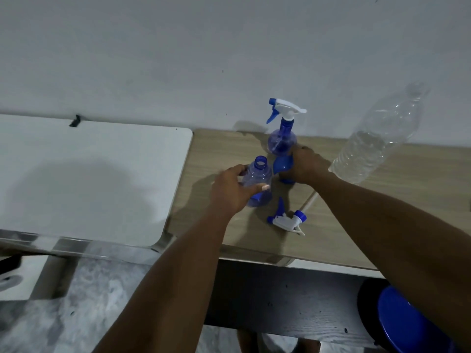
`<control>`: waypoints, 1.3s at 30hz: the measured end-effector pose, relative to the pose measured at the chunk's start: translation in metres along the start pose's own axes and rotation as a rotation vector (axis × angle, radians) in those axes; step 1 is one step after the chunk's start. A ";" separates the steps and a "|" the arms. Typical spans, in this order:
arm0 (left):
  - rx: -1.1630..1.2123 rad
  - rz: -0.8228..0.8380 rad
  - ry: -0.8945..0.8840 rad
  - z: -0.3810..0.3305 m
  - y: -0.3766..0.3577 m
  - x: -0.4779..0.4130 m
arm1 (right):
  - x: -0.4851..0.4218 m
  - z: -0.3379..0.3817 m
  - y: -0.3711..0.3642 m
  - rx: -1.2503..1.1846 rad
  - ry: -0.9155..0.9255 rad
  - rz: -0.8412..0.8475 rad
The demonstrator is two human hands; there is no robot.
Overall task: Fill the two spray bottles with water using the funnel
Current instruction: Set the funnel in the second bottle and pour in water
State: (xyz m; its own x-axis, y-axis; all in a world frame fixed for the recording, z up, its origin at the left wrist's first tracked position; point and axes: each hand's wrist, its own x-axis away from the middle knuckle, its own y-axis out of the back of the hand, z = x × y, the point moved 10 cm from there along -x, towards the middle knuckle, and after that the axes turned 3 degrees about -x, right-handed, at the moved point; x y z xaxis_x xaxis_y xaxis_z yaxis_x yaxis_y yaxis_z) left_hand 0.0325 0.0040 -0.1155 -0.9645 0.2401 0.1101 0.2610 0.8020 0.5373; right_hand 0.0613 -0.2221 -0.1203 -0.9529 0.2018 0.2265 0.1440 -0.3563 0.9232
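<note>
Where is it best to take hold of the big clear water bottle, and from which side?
Grip the water bottle around its ribbed lower body, from the right, probably. It stands upright and uncapped; the ribs aid grip, and the right hand, busy at the funnel, blocks its left.

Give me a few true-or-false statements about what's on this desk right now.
1. The left hand holds an open bottle with no sprayer on it. True.
2. Both sprayer heads are screwed on. False: one sprayer head lies loose on the wooden desk; only the far spray bottle wears one.
3. The right hand is on the blue funnel. True.
4. The big clear water bottle is completely full. False: it is only partly filled.
</note>
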 end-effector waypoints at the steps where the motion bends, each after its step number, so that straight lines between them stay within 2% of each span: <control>1: -0.003 0.000 -0.005 -0.001 0.000 0.001 | 0.003 0.001 0.012 -0.120 -0.007 -0.057; 6: -0.013 -0.024 -0.008 -0.004 0.004 0.005 | 0.032 0.028 0.081 -0.641 0.062 -0.250; 10: -0.016 -0.014 0.012 -0.007 0.004 0.007 | 0.066 0.068 0.116 -0.873 0.185 -0.304; 15: -0.056 0.008 0.029 -0.006 0.000 0.007 | 0.084 0.090 0.102 -0.847 0.279 -0.304; 19: -0.063 0.014 0.081 0.001 -0.001 0.006 | 0.088 0.087 0.082 -0.801 0.310 -0.261; 35: -0.080 0.035 0.079 -0.005 -0.009 0.008 | 0.103 0.081 0.064 -0.672 0.436 -0.145; 37: -0.068 0.026 0.083 -0.008 -0.009 0.009 | 0.107 0.072 0.072 -0.685 0.399 -0.210; 39: -0.094 0.007 0.068 -0.014 -0.008 0.010 | 0.116 0.054 0.089 -0.727 0.346 -0.373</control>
State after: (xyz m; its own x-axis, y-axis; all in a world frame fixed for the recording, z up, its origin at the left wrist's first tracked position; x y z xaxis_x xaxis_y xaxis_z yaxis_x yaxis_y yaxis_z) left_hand 0.0205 -0.0076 -0.1074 -0.9639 0.2055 0.1693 0.2662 0.7449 0.6118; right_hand -0.0225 -0.1810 0.0045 -0.9483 0.1754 -0.2647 -0.2850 -0.8375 0.4662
